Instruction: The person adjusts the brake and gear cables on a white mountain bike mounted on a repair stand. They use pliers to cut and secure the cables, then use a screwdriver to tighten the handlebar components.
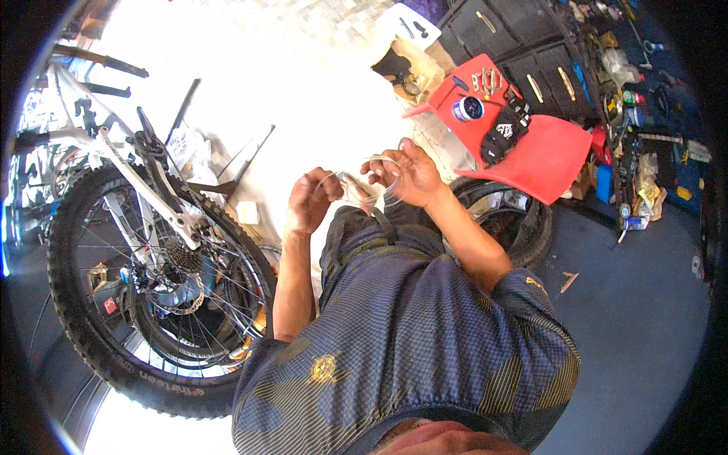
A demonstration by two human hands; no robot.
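Note:
A thin silvery cable [383, 158], bent into loops, runs between my two hands in front of my waist. Closed in a pinch, my left hand [309, 200] grips it where it curves inward. My right hand [418, 180] pinches the other side of the loop between thumb and fingers, palm partly turned up. Where the cable's ends lie I cannot make out against the bright floor. Left of me is a bicycle with a white frame [142, 186], a knobby rear tyre [72, 303], a cassette [184, 256] and a disc rotor [186, 297].
At the front right, a red chair [550, 155] carries a blue-and-white tub [468, 109], black gloves [502, 136] and metal pedals [487, 80]. Loose tyres [523, 235] lie beside my right arm. Black drawers [497, 38] and cluttered shelves [633, 136] stand beyond.

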